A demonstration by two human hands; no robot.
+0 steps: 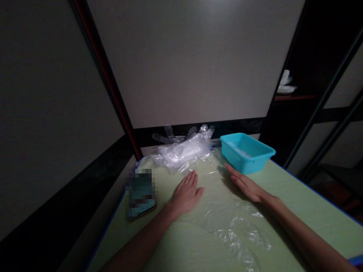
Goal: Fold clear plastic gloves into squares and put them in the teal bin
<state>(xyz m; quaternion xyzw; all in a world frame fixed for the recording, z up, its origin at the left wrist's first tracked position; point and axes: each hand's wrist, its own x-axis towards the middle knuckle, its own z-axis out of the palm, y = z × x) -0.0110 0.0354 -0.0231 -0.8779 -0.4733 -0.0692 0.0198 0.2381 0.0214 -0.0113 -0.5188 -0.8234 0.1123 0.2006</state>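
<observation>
My left hand [186, 193] lies flat, palm down, fingers together and stretched out, on a clear plastic sheet [229, 226] spread over the light green table [306, 204]. My right hand [246, 184] also rests flat on the sheet, fingers straight, pointing toward a turquoise plastic tub [246, 152] just beyond its fingertips. Neither hand holds anything. Ahead of my left hand lies a heap of clear plastic gloves [183, 149].
A blurred-out dark flat object [140, 193] lies near the table's left edge. The table has a blue rim. A pale wall panel stands behind it. Dark shelving [312, 94] rises at the right with something white [286, 85] on a shelf.
</observation>
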